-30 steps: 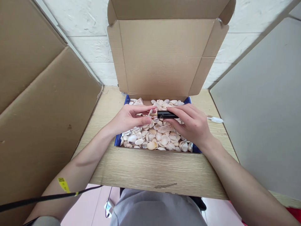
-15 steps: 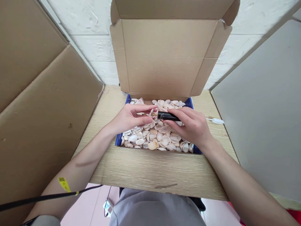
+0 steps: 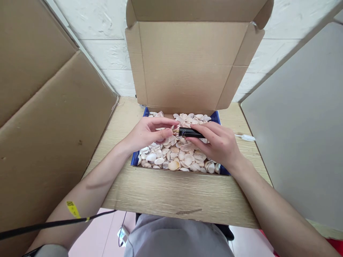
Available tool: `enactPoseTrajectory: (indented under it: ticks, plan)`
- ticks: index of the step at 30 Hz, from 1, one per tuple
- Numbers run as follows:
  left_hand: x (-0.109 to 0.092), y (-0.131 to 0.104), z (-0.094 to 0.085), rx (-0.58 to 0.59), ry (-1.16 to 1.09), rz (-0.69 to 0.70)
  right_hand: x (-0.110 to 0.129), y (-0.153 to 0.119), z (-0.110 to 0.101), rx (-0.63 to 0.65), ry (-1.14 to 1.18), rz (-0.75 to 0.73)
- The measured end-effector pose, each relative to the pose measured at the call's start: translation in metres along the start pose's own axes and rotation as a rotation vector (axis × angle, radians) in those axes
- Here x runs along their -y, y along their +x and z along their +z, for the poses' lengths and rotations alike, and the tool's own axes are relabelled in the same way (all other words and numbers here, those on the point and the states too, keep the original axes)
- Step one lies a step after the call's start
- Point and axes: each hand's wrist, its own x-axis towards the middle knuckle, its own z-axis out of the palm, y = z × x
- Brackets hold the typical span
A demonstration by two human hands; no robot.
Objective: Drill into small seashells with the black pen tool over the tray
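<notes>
Many pale seashells (image 3: 187, 157) fill a shallow cardboard box with blue side walls (image 3: 135, 159). Above them, my right hand (image 3: 221, 142) grips a black cylindrical tool (image 3: 191, 132) whose brass-coloured tip points left. My left hand (image 3: 150, 134) holds a small shell between thumb and fingers, right at that tip. The fingers partly cover the shell, so its outline and the exact contact with the tip are hard to see.
The box's raised cardboard lid (image 3: 187, 64) leans toward the white wall. A large cardboard panel (image 3: 66, 117) stands at left, a grey panel (image 3: 300, 125) at right. A white-tipped object (image 3: 247, 137) lies right of the box. A black cable (image 3: 53, 224) crosses the lower left.
The thumb of my left hand has shifted slightly up and left, and the held shell has turned and is more covered. The black tool has moved very slightly left.
</notes>
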Motion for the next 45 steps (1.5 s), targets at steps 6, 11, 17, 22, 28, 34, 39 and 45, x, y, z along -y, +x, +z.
enactPoseTrajectory:
  ticks: [6, 11, 17, 22, 28, 34, 39, 45]
  plan:
    - [-0.004, -0.001, 0.003, -0.011, -0.043, -0.08, 0.0, -0.001, 0.001, -0.009, 0.002, 0.003]
    - [-0.006, -0.001, 0.004, 0.017, -0.043, -0.106, -0.001, -0.001, 0.001, -0.01, 0.002, 0.013]
    - [-0.006, 0.0, 0.003, 0.05, -0.056, -0.091, 0.0, -0.001, 0.001, -0.001, -0.004, 0.03]
    - [0.001, 0.001, 0.001, 0.038, -0.087, -0.003, 0.0, -0.001, 0.002, -0.038, -0.013, 0.066]
    - [0.004, 0.003, -0.001, -0.045, -0.049, 0.097, -0.001, 0.0, 0.003, -0.045, -0.018, 0.11]
    - [0.009, 0.005, -0.004, -0.115, -0.081, 0.122, -0.002, -0.001, 0.004, -0.065, -0.053, 0.161]
    - [0.011, 0.005, -0.005, -0.088, -0.126, 0.107, -0.002, -0.001, 0.004, -0.065, -0.054, 0.163]
    - [0.013, 0.005, -0.005, -0.053, -0.154, 0.112, -0.002, 0.0, 0.004, -0.072, -0.056, 0.148]
